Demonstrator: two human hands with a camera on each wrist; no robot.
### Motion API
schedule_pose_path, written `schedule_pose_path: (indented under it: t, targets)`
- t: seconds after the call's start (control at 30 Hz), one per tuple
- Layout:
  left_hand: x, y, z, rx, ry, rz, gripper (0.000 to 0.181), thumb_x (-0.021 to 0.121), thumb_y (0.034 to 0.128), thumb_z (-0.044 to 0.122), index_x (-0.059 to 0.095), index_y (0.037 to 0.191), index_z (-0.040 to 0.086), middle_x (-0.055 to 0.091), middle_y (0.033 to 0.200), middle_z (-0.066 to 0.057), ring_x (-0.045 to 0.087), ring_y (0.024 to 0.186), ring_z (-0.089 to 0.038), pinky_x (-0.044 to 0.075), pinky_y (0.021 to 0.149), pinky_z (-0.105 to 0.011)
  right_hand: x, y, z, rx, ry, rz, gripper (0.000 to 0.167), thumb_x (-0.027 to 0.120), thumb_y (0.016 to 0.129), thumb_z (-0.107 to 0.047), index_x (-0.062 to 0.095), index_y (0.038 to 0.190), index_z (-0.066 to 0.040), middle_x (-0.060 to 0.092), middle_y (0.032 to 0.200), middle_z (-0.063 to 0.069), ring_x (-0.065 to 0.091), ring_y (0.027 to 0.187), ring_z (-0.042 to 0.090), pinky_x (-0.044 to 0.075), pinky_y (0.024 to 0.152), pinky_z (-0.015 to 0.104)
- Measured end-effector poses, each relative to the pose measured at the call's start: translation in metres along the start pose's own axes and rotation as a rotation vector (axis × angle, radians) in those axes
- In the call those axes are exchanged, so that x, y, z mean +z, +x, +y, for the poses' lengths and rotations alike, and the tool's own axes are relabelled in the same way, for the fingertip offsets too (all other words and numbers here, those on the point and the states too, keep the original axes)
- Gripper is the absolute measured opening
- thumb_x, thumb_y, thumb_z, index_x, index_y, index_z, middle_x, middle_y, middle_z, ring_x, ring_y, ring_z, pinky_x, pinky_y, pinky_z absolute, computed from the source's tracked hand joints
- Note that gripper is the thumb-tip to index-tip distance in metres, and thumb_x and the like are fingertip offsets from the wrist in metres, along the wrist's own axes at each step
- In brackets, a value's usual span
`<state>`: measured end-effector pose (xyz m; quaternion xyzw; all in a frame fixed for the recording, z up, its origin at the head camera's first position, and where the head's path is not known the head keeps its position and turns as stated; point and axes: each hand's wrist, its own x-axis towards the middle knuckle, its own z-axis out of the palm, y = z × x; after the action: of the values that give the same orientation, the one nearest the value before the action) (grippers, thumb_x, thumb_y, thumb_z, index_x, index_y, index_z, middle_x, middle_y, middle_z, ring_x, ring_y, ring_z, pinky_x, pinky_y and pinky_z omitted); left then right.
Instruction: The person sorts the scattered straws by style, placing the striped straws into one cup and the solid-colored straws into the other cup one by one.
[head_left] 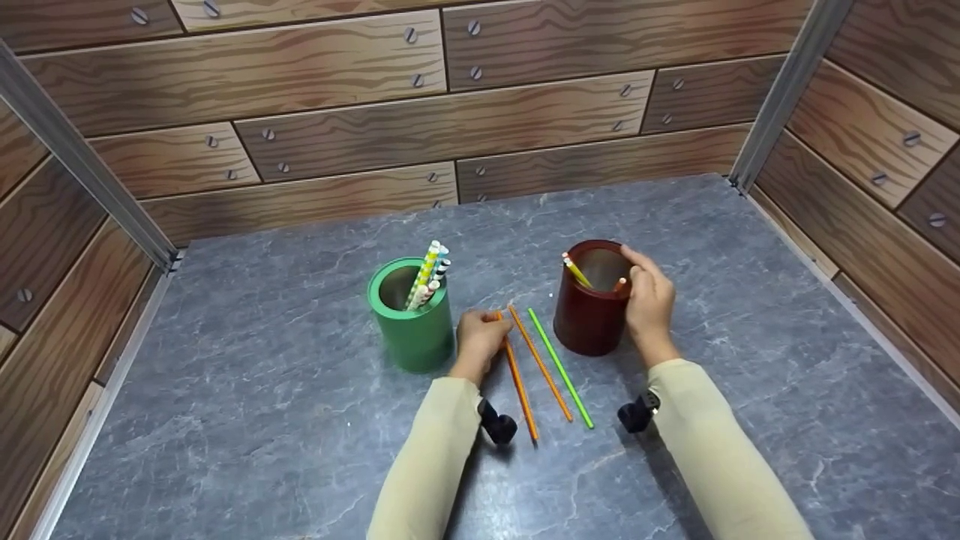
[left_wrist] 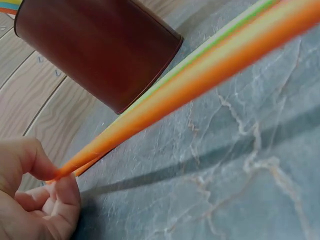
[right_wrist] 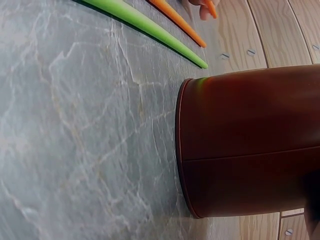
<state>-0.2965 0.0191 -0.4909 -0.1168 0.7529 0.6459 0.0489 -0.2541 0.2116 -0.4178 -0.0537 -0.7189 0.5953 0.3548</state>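
Observation:
My left hand (head_left: 482,337) pinches the far end of an orange straw (head_left: 517,386) between thumb and fingertips; the left wrist view shows this straw raised a little above its shadow. Beside it lie another orange straw (head_left: 541,365) and a green straw (head_left: 561,369), roughly side by side. A dark red-brown cup (head_left: 590,322) stands upright to their right, with a few straws inside, one of them yellow (head_left: 577,271). My right hand (head_left: 651,304) holds this cup by its right side, fingers at the rim. In the right wrist view the hand is mostly out of sight.
Left of my left hand stands a green cup (head_left: 416,341) holding several patterned straws (head_left: 426,276). Wood-patterned walls (head_left: 337,142) enclose the grey marbled table (head_left: 262,390) at the back and both sides.

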Motion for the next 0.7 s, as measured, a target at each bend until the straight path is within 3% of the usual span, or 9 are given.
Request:
schedule_pose_path:
  t: [0.13,0.3,0.5,0.6,0.7]
  targets:
    - [0.000,-0.002,0.002,0.023,-0.108,-0.003,0.023,0.058,0.0723,-0.001,0.063,0.094,-0.007,0.056,0.075,-0.002,0.050,0.057,-0.010,0.045,0.052,-0.021,0.000,0.001,0.000,0.015,-0.006,-0.009,0.035,0.038,0.086,0.005,0.063,0.111,0.010,0.059,0.118,0.023,0.051,0.096,0.012,0.036,0.085,0.015]
    - [0.004,-0.005,0.009,0.085,-0.187,0.001,0.025,0.060,0.0747,0.000,0.062,0.099,-0.009,0.059,0.074,-0.002,0.051,0.059,-0.008,0.045,0.053,-0.020,-0.001,0.001,0.001,0.018,-0.017,-0.010,0.035,0.038,0.087,0.005,0.062,0.112,0.010,0.059,0.119,0.023,0.051,0.099,0.016,0.035,0.088,0.016]
    - [0.006,-0.012,0.025,0.125,-0.238,0.004,0.025,0.054,0.0693,-0.006,0.063,0.093,-0.006,0.057,0.072,-0.002,0.049,0.057,-0.007,0.045,0.052,-0.020,-0.001,0.000,0.001,0.023,-0.019,-0.017,0.036,0.037,0.087,0.005,0.062,0.113,0.010,0.059,0.117,0.024,0.048,0.080,0.010,0.034,0.078,0.017]
    - [0.005,-0.016,0.033,0.143,-0.272,-0.001,0.025,0.054,0.0696,-0.008,0.063,0.092,-0.004,0.056,0.072,-0.003,0.049,0.056,-0.008,0.048,0.052,-0.022,-0.001,0.000,0.001,0.019,-0.017,-0.017,0.036,0.037,0.087,0.005,0.062,0.112,0.010,0.060,0.115,0.024,0.046,0.075,0.006,0.035,0.075,0.016]
    - [0.004,-0.020,0.042,0.178,-0.302,0.000,0.027,0.054,0.0703,-0.010,0.063,0.095,-0.005,0.055,0.071,-0.003,0.049,0.055,-0.008,0.048,0.053,-0.023,-0.001,0.001,0.002,0.031,-0.003,-0.021,0.037,0.037,0.087,0.004,0.062,0.113,0.009,0.060,0.116,0.023,0.049,0.077,0.009,0.036,0.074,0.015]
